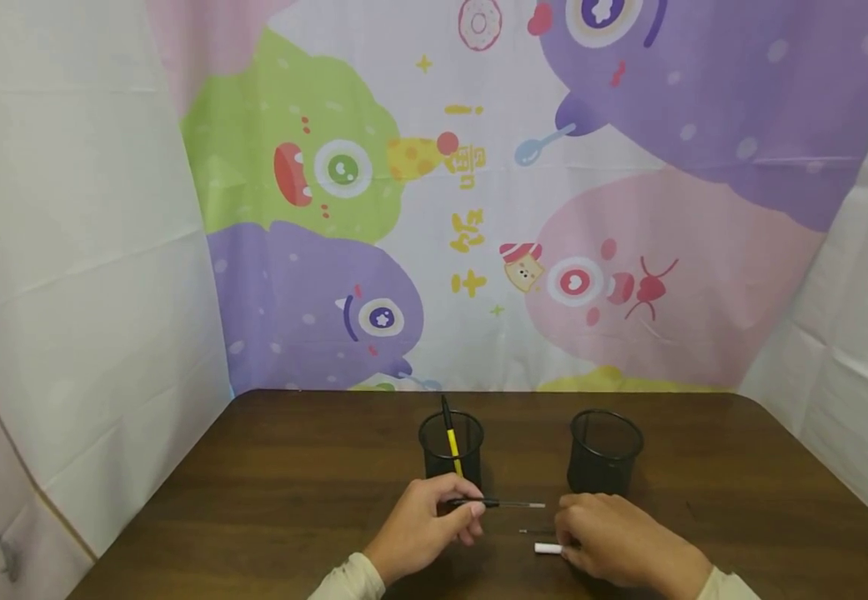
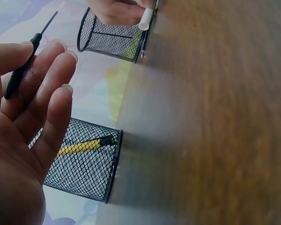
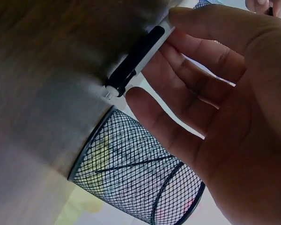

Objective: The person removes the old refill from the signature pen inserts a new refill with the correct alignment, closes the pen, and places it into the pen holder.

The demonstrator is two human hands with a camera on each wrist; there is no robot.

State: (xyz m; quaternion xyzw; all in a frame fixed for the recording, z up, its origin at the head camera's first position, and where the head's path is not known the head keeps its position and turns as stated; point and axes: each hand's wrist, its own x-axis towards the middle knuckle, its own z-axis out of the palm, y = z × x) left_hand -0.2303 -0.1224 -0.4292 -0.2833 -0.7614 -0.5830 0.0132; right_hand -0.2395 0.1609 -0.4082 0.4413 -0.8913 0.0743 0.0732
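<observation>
My left hand (image 1: 434, 521) pinches a small screwdriver (image 1: 489, 503) by its black handle. Its thin metal shaft points right in the head view, and the other fingers are loosely bent. Low over the table's right part, my right hand (image 1: 617, 533) holds a white pen (image 1: 549, 548) between thumb and fingers. In the right wrist view a black part (image 3: 136, 61) shows along that pen, with a pale tip. Beside the pen, a thin dark shaft with a metal tip (image 2: 143, 54) lies along the table, its other end hidden by the right hand.
A black mesh cup (image 1: 452, 450) stands behind the left hand, with a yellow and black pen (image 1: 452, 437) leaning in it. Behind the right hand is a second mesh cup (image 1: 604, 454). The brown wooden table (image 1: 291, 467) ends at a printed cartoon curtain (image 1: 479, 333).
</observation>
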